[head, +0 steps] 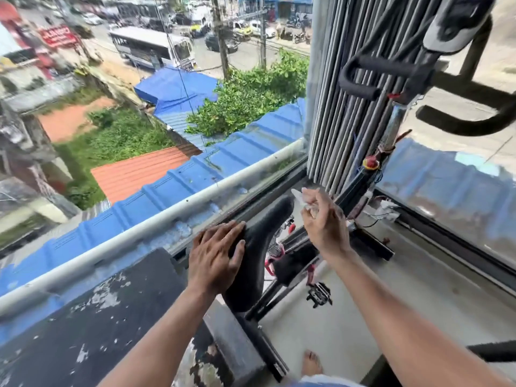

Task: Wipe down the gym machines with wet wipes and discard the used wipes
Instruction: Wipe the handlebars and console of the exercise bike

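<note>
A black exercise-bike saddle (pixel 262 227) stands in the middle of the head view, next to a large window. My left hand (pixel 216 254) rests flat on the saddle's left side, fingers straight. My right hand (pixel 324 219) hovers just right of the saddle's nose and holds a crumpled white wet wipe (pixel 303 199) in its curled fingers. The bike's black handlebars (pixel 391 76) and its frame post (pixel 391 132) rise at the upper right.
A black peeling-paint ledge (pixel 97 317) runs along the window at lower left. Grey folded blinds (pixel 349 107) hang in the corner. A pedal (pixel 319 294) and pink frame parts (pixel 275 252) sit below the saddle. My bare foot (pixel 311 363) stands on the pale floor.
</note>
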### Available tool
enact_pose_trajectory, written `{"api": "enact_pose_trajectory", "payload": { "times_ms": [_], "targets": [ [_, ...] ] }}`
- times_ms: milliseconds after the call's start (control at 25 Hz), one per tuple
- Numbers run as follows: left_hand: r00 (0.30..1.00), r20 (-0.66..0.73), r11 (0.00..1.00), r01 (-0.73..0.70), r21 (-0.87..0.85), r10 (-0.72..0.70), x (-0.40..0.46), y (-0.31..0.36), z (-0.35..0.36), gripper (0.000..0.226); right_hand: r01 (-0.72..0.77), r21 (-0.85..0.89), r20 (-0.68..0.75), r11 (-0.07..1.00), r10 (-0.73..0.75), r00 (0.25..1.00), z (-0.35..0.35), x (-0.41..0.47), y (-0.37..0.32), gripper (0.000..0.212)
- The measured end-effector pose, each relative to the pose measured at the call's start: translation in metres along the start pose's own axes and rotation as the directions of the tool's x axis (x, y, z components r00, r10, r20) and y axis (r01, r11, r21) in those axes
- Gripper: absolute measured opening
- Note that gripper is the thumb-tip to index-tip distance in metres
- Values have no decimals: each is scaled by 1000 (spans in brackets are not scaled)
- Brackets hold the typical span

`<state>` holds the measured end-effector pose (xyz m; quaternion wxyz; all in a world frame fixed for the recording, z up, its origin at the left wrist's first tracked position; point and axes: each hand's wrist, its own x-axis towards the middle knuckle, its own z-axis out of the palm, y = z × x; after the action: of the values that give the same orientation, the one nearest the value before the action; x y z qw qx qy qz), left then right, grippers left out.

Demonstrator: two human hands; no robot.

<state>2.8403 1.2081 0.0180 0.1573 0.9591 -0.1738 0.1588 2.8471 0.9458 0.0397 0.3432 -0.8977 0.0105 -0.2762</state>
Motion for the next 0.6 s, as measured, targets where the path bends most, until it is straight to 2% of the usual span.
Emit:
{"api": "enact_pose_trajectory", "payload": {
  "times_ms": [80, 240, 360, 480, 520, 600],
  "targets": [
    [1000, 21, 1000, 22, 7, -22, 0, -1, -1, 45, 12, 39, 70, 999, -15, 997, 30, 2, 7, 26],
    [999, 44, 999, 32, -22, -31, 0, -1, 0, 44, 90, 80, 100, 993, -98, 990, 54, -9, 20, 58],
    [998, 51, 998, 49, -30, -48, 0, -2, 0, 44, 195, 131, 241, 972, -222, 945, 47, -16, 21, 57],
    [997, 70, 998, 41, -46, -37, 2, -3, 0, 45, 449, 60, 398, 892, -434, 809, 47, -33, 12, 56],
    [997, 75, 998, 36, -41, -33, 2, -4, 0, 46, 476, 24, 411, 879, -443, 796, 49, -27, 7, 51],
    [997, 77, 999, 33, -38, -30, 3, -4, 0, 46, 439, -39, 402, 898, -388, 829, 53, 0, 2, 41]
  ]
}}
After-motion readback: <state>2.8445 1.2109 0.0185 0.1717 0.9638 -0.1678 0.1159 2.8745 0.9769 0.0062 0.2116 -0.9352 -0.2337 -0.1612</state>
